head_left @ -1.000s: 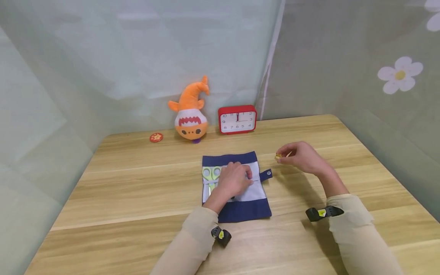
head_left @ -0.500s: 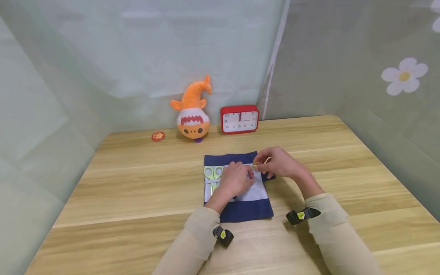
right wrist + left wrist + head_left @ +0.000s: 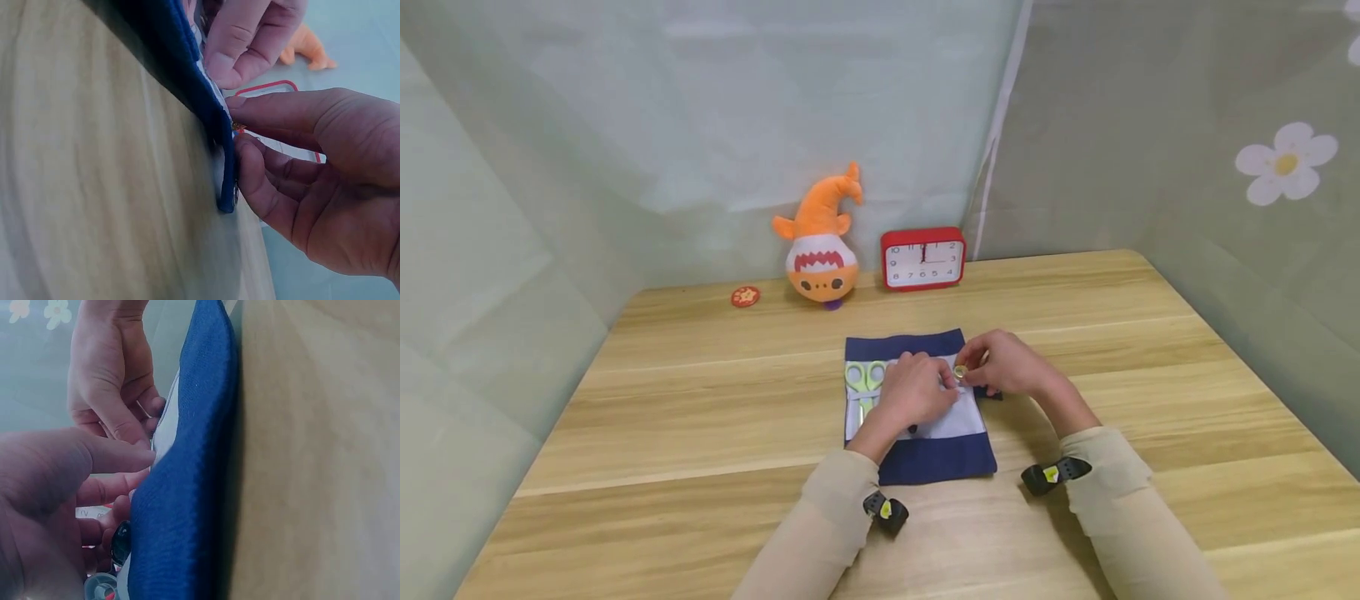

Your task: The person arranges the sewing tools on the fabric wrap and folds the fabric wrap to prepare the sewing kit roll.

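A navy sewing kit pouch [image 3: 936, 462] with a pale lining lies unfolded on the table. My left hand [image 3: 916, 387] is over its middle, thumb and fingers pinching the pale inner cloth or band. Beside it, my right hand [image 3: 1011, 362] pinches a small gold thimble [image 3: 960, 372] against the lining near the right edge. Green-handled scissors [image 3: 865, 379] sit under a band at the pouch's left. In the left wrist view, a dark glossy round piece [image 3: 120, 542] and a clear bobbin [image 3: 101, 587] show below my left fingers. My left hand covers the middle contents.
Along the back of the wooden table [image 3: 700, 417] stand an orange plush shark [image 3: 822, 242] and a red clock [image 3: 922, 260]. A small red disc [image 3: 746, 297] lies to their left. Fabric walls [image 3: 737, 125] enclose the table's back and sides.
My right hand has moved left and down, bringing the thimble from beside the pouch to its lining, now close to my left fingertips. The left hand has barely moved.
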The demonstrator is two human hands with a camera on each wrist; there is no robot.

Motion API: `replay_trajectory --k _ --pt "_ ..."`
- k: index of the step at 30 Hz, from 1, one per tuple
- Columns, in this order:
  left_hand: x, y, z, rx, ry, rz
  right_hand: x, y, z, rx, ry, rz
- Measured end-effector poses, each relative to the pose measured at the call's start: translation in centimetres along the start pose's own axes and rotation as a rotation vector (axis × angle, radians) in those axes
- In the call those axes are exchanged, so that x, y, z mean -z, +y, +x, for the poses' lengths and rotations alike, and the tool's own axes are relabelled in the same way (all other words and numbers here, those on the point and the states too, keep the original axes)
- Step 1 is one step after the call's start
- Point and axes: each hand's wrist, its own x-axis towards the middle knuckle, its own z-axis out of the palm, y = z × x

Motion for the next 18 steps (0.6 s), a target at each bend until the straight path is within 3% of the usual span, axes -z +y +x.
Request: replay_trajectory --k 13,18 --pt "0.12 -0.17 0.23 -0.038 0.022 -0.007 0.01 -0.28 0.08 0.006 -0.047 -0.021" --pt "0.01 -0.25 0.19 -0.037 0.002 -0.003 -0.09 -0.07 0.16 -0.003 -0.050 -0.010"
